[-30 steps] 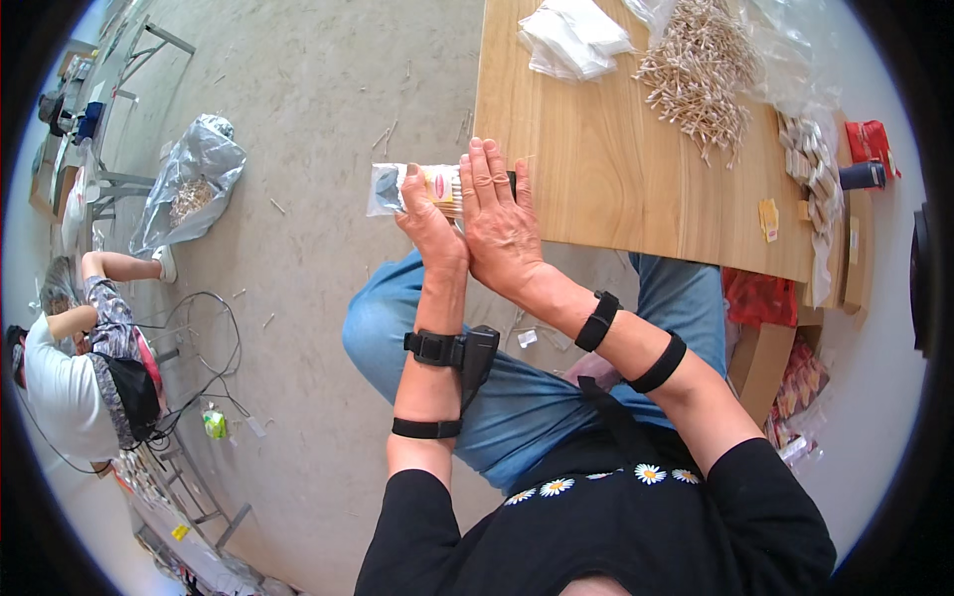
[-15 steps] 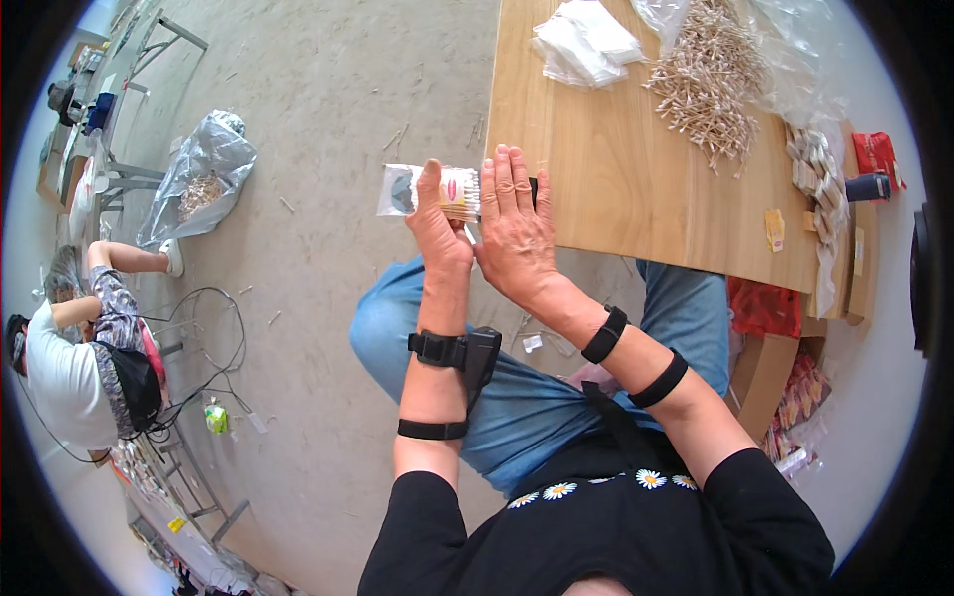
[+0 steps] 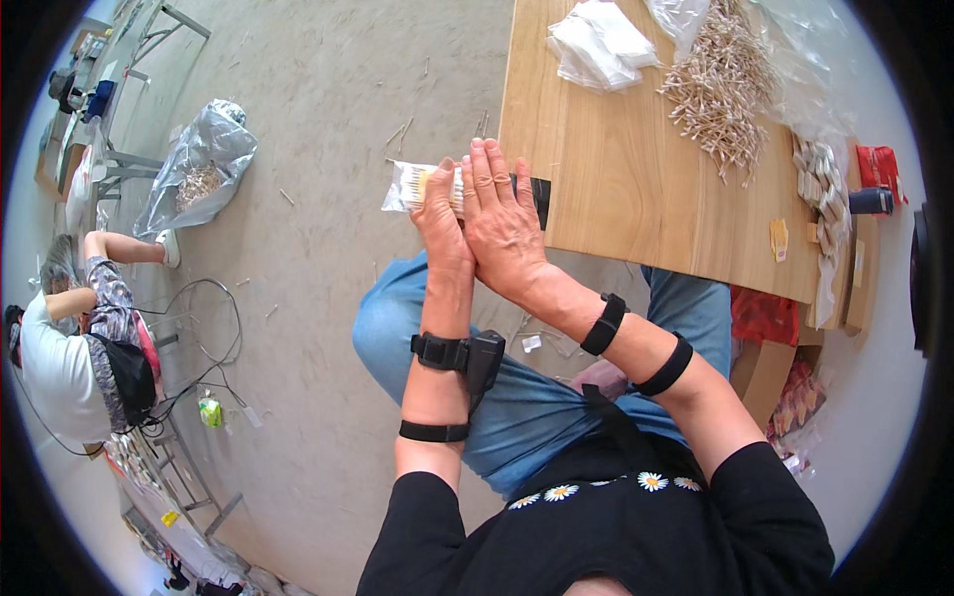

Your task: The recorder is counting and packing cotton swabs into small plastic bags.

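Observation:
In front of the table corner, a clear plastic bag of cotton swabs (image 3: 405,187) is held in my left hand (image 3: 444,230), its thumb up along the near face and the other fingers hidden behind. My right hand (image 3: 504,221) is flat, with fingers straight and together, its palm side against the bag's right end. Both hands touch near the wrists. Swab tips show through the plastic left of my thumb; the rest of the bag is covered. Just right of my right fingers, a black flat piece (image 3: 541,199) lies at the table edge.
On the wooden table (image 3: 596,169) are a heap of loose cotton swabs (image 3: 720,94), a stack of clear bags (image 3: 601,45) and a yellow packet (image 3: 779,240). A grey plastic sack (image 3: 214,159) stands on the floor. Another person (image 3: 70,368) sits at the left near cables.
The swabs have moved left, deeper into the bag, filling its formerly flat left end. My right hand has shifted left, closer against my left. More of the black piece shows.

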